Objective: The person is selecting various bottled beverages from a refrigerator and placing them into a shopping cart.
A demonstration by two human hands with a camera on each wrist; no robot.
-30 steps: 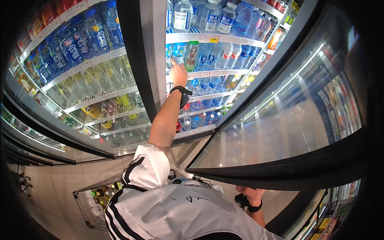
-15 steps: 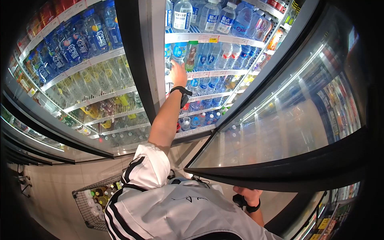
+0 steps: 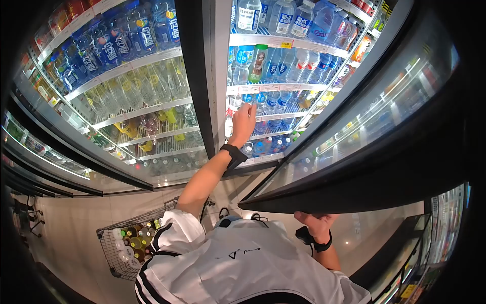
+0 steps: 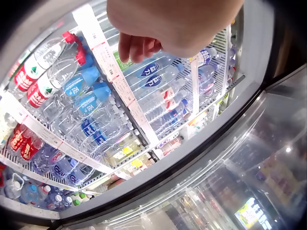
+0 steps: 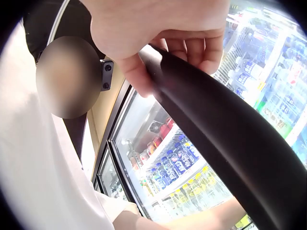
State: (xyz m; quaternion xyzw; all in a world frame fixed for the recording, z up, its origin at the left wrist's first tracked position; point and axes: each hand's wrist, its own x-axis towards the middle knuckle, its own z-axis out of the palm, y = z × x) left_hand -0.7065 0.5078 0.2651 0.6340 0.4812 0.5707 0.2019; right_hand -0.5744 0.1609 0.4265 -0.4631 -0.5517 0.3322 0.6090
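Observation:
My left hand (image 3: 244, 124) is in front of the open cooler's lower shelves, its fingers loosely curled. Nothing shows between those fingers (image 4: 136, 48) in the left wrist view, where the back of the hand covers part of a shelf. Above it in the head view stand a clear bottle with a blue label (image 3: 244, 58) and a green-capped bottle (image 3: 258, 66). Off to the right, my right hand (image 3: 318, 227) grips the black edge of the glass door (image 5: 211, 115), thumb on one side and fingers on the other.
Behind my left arm stands a wire shopping cart (image 3: 114, 253) with several bottles in it. A dark door frame (image 3: 195, 76) separates this cooler from the neighbouring one, stocked with blue-labelled bottles (image 3: 139, 33). The door's glass (image 3: 374, 121) slants across the right.
My left hand has left the blue-labelled bottle and come down and back from that shelf. The bottle remains standing there. The head view has shifted; my right hand is still at the door.

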